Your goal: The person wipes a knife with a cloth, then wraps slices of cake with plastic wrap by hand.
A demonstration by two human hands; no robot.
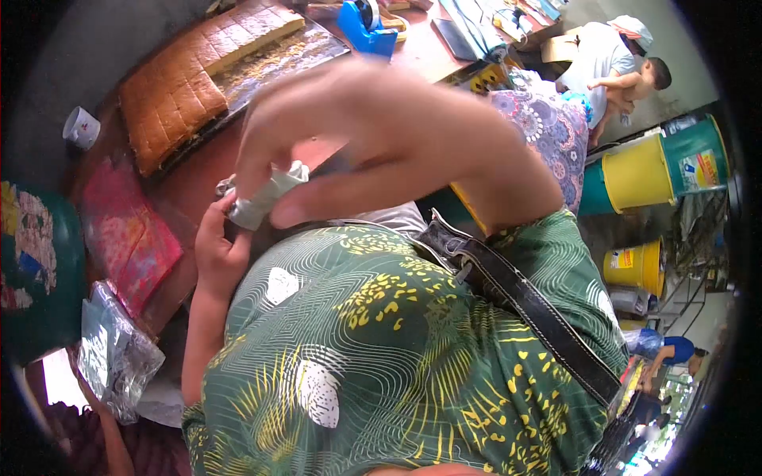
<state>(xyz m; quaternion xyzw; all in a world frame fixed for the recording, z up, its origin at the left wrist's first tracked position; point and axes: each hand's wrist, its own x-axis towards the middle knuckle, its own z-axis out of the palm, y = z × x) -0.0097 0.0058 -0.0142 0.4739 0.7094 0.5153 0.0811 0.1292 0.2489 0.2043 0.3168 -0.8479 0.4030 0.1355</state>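
Observation:
My left hand (221, 242) is closed, its thumb and fingertips pinching the lower left end of a crumpled pale grey-white piece (266, 200). Whether that piece is cloth or thin plastic I cannot tell. Reaching across from the right, my right hand (341, 131) is slightly blurred and curls over the same piece, fingers on its far side and thumb on the near side. Both hands are in front of my belly, above the edge of a reddish table (186, 202). Beyond them lies a slab of brown-topped cake (178, 95), scored into squares, on a patterned board (278, 59).
A blue tape dispenser (367, 32) stands at the back. On the left are a white cup (82, 127), a pink-red sheet (127, 234), clear plastic bags (115, 353) and a green bin (40, 278). Yellow buckets (637, 174) and several people are on the right.

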